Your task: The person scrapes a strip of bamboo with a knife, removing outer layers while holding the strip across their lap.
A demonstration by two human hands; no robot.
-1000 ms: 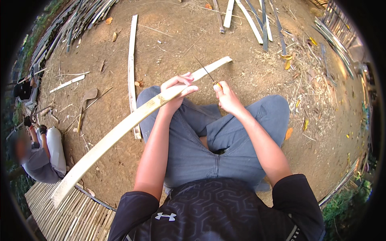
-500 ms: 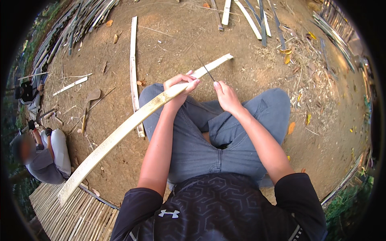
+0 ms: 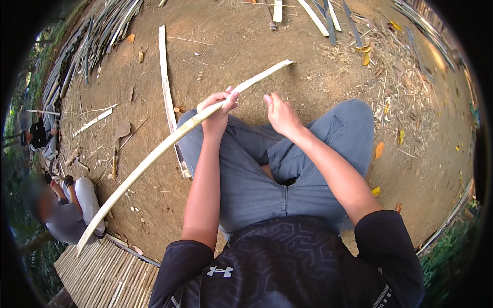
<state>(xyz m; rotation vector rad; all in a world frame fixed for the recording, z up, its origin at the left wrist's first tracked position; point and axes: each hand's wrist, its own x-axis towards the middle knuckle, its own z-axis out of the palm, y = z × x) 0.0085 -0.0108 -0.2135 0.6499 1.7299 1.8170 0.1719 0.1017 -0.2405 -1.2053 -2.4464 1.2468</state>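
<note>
A long, pale split-bamboo strip [image 3: 154, 155] runs diagonally from the lower left, past my left knee, to a far end over the bare ground. My left hand [image 3: 216, 110] is closed around it toward its far part, with the thumb along the top. The strip is turned partly edge-on. To its right, my right hand [image 3: 283, 117] is closed above my crossed legs, apart from the strip. The thin dark knife seen in it earlier barely shows now; only a small dark bit appears at the fingertips.
Another bamboo strip [image 3: 165, 82] lies beside my left knee. A hatchet-like tool [image 3: 120, 132] lies farther left, near a seated person [image 3: 69, 210]. Bamboo poles [image 3: 77, 43] are piled far left; more strips [image 3: 313, 18] lie ahead. A slatted bamboo platform [image 3: 110, 274] stands at lower left.
The strip has rolled in my left hand and now looks narrower. My right hand has drawn slightly away from it, and the knife's blade no longer shows. The whole view has shifted a little.
</note>
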